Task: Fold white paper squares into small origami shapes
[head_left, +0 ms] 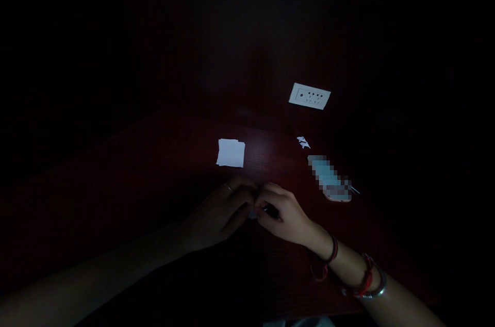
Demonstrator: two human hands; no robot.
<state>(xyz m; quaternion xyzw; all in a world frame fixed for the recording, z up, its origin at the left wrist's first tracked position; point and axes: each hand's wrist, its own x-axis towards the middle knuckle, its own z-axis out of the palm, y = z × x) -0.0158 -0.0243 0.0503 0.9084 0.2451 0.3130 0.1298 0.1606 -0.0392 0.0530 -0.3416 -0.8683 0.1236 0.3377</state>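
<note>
Both hands meet over the dark red table, fingertips nearly touching. My left hand (228,208), with a ring on one finger, is closed in a pinch. My right hand (280,211) has its thumb and fingers curled together in the same way. Between them shows a small pale piece of paper (252,213), mostly hidden by the fingers. Just beyond the hands lies a small stack of white square paper (231,153) with slightly uneven edges. Cords and a bracelet circle my right wrist.
To the right lies a phone (328,177), its screen blurred out, with a thin white strip (355,190) beside it. Behind it are torn paper scraps (303,142). A white socket plate (309,96) is on the back panel. The surroundings are very dark.
</note>
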